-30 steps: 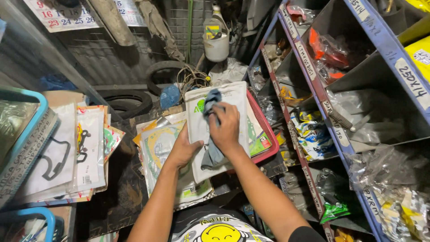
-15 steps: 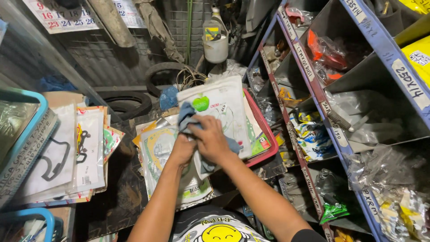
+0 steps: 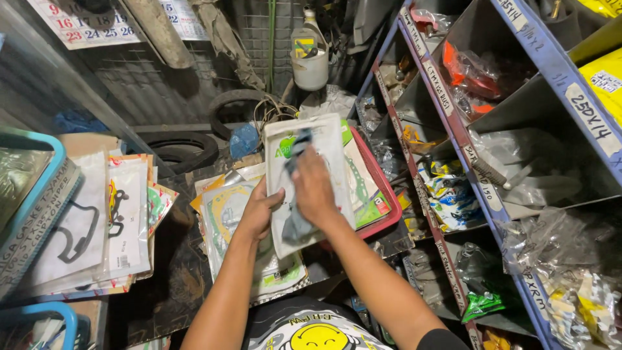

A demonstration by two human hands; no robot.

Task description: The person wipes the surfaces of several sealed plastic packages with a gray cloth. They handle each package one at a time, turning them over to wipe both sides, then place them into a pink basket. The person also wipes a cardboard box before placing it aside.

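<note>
Here, cluttered stockroom, metal shelves (image 3: 492, 162), packet-strewn counter (image 3: 175, 279)

place: parts shop | labelled shelf bins (image 3: 518, 129); bagged spares (image 3: 557, 240); tyres (image 3: 181, 148)

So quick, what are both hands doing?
Left hand: closed, holding the plastic packet.
Right hand: closed on a cloth, pressing it on the packet.
</note>
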